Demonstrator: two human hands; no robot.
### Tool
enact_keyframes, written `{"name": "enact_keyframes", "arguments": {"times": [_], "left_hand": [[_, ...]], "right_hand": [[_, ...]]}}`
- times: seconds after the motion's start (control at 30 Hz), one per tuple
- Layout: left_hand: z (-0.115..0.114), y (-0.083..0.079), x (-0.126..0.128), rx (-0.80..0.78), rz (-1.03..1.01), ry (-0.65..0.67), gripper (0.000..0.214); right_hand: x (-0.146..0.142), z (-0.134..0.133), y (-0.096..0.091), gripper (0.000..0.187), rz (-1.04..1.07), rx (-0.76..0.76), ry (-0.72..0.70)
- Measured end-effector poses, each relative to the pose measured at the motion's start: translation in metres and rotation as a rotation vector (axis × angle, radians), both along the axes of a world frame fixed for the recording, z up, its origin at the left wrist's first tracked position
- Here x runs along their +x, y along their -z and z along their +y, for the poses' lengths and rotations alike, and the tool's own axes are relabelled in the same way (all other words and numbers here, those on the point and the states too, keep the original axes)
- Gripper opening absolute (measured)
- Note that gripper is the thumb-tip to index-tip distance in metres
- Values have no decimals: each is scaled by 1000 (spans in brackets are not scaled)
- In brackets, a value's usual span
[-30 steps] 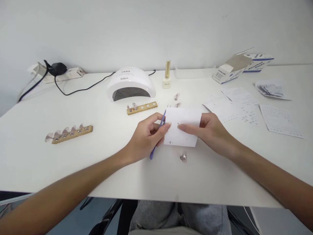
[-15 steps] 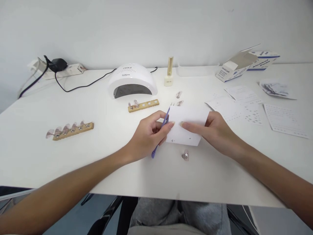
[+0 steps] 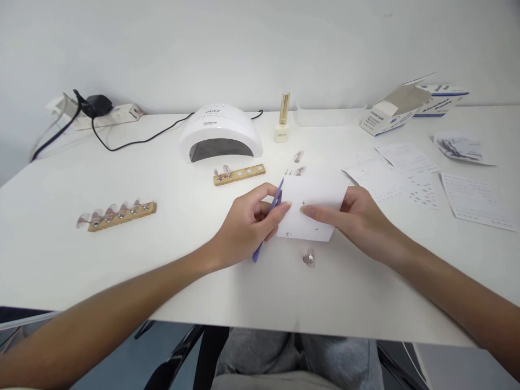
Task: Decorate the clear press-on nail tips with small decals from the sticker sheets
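Note:
My left hand (image 3: 255, 219) is closed around purple tweezers (image 3: 278, 194), tips pointing away, and pinches the left edge of a white nail sticker sheet (image 3: 311, 188). A few small dark motifs dot the sheet. My right hand (image 3: 357, 214) is closed on the sheet's right side, thumb on top beside a small star-like motif, other fingers mostly hidden behind it. Just below the sheet, a clear pinkish nail tip (image 3: 311, 258) with a white star lies on the table. Past the sheet's far edge are two more nail tips, one here (image 3: 298, 156) and a closer one (image 3: 300, 171).
A white nail lamp (image 3: 221, 132) and a gold-capped polish bottle (image 3: 281, 122) stand at the back. Wooden strips hold nail tips, one in the middle (image 3: 239, 175) and one left (image 3: 122, 216). Sticker sheets (image 3: 475, 200) and an alcohol pad box (image 3: 394, 111) occupy the right.
My right thumb has shifted slightly, and a small star-like motif now shows above its tip. Both hands keep their hold. The whole view has moved a little.

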State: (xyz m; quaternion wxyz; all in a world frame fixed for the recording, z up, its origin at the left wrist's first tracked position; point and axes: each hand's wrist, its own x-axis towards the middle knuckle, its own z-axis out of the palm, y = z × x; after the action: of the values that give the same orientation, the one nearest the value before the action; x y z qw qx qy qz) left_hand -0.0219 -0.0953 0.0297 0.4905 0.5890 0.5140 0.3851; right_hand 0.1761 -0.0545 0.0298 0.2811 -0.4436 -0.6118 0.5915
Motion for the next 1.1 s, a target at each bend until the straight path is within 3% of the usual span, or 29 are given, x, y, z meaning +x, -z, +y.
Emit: {"name": "enact_keyframes", "arguments": {"times": [0.4,0.53,0.63,0.8,0.97,1.1], "left_hand": [[0,1,0,11,-16,3,18],[4,3,-2,74,18,-81,18],[7,3,-5,213,143,-190,23],[4,4,-5,369,528,-105,26],[-2,4,-3,611,687,-223,17],[-2,5,-2,597,723,-66,24]], "right_hand": [[0,0,0,12,125,-11,-35],[2,1,1,12,126,-14,-19],[2,3,0,14,24,44,66],[0,2,0,22,-124,184,164],[-3,0,0,25,-136,247,207],[-3,-1,0,22,-124,265,218]]}}
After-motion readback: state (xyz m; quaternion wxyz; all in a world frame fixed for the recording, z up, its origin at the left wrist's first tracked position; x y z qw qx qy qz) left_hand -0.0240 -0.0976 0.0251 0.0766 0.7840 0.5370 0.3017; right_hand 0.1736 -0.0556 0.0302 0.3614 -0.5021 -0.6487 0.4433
